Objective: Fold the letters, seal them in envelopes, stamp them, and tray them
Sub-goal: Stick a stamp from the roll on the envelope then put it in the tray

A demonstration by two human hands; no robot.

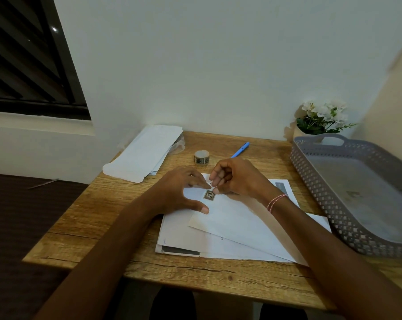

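The stamp (209, 195) at the envelope (237, 218) corner
The left hand (181, 188), fingers spread, presses flat on the envelope beside the stamp; the right hand (237, 179), fingers curled, pinches the stamp's edge; the grey tray (315, 181) stands right of the envelope

On envelope (230, 215), stamp (209, 195) — left hand (179, 190), right hand (237, 179)

On the envelope (230, 218), the stamp (209, 195) shows a picture too small to make out. Beneath the envelope, the letters (179, 236) lie mostly covered, their print unreadable. Right of the envelope, the tray (322, 195) runs off the frame edge; beyond the envelope, the pen (240, 150) hides its near end behind the right hand (237, 179).
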